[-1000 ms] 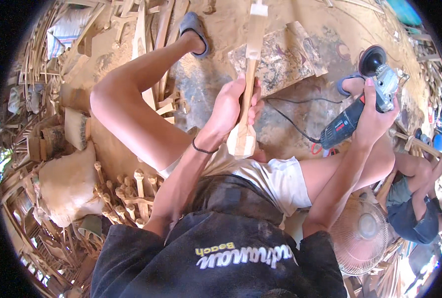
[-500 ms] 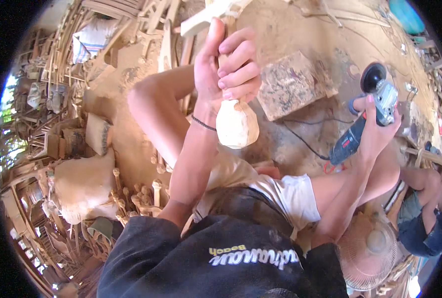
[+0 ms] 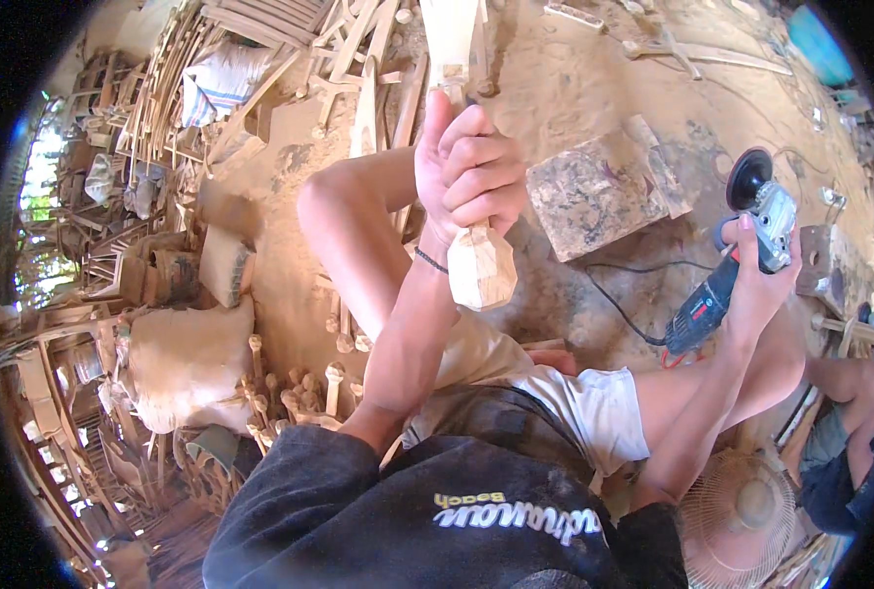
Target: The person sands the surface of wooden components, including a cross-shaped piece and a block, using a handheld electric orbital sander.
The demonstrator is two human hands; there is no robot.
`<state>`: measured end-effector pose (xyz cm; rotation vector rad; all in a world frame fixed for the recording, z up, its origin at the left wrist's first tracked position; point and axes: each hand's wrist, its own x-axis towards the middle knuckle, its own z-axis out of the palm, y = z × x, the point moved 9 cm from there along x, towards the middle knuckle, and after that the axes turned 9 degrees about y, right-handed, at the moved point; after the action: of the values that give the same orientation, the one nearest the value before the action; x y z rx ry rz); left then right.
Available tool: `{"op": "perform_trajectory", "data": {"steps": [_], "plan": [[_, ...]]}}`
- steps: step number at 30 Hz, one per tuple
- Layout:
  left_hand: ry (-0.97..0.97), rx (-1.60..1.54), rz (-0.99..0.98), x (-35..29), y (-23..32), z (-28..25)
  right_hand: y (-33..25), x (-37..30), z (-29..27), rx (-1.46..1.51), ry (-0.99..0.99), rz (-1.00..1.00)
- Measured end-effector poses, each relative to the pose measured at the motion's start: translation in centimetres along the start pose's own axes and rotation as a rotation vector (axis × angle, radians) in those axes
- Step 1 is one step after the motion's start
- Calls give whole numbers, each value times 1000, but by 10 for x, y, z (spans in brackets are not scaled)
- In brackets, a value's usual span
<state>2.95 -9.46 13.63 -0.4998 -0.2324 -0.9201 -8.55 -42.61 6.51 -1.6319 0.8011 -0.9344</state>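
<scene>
My left hand (image 3: 474, 175) is closed around the narrow shaft of a pale carved wooden piece (image 3: 482, 267). Its faceted, rounded knob points toward me below the fist, and its broad flat part extends away beyond the thumb. A dark band circles that wrist. To the right, my right hand (image 3: 763, 275) grips a blue and silver angle grinder (image 3: 702, 304) by its body, close to the metal head. The grinder's dark round disc (image 3: 750, 177) points up and away, well apart from the wood. Whether the disc is spinning I cannot tell.
A worn block (image 3: 599, 191) lies on the dusty floor between my hands, with the grinder's black cord (image 3: 619, 319) beside it. Several knobbed wooden pieces (image 3: 334, 388) stand at left. Stacked wood lies beyond. A fan (image 3: 737, 520) and another person's leg (image 3: 849, 383) are at right.
The wooden piece has turned in my left hand: its far part now points straight away and different knob facets show. The whole view has shifted slightly. The grinder stays in my right hand.
</scene>
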Motion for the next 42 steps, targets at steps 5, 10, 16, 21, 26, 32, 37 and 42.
{"op": "perform_trajectory", "data": {"steps": [5, 10, 16, 21, 26, 32, 37, 42], "plan": [[204, 591, -67, -2, 5, -16, 8, 2, 3, 78, -37, 55], [1283, 1481, 529, -27, 73, -57, 35, 7, -2, 61, 21, 77], [1185, 1366, 555, -36, 84, -181, 91, -39, -3, -6, 25, 227], [896, 1364, 434, -26, 121, -252, 127, -77, 8, -315, -92, 115], [900, 1523, 402, -28, 128, -293, 141, -91, 31, -533, -206, 102], [866, 1677, 411, -44, 133, -304, 172, -109, 65, -588, -326, 175], [884, 1631, 373, -35, 126, -310, 177, -120, 80, -481, -359, 254], [866, 1637, 301, -32, 134, -313, 176, -121, 85, -404, -345, 247]]}}
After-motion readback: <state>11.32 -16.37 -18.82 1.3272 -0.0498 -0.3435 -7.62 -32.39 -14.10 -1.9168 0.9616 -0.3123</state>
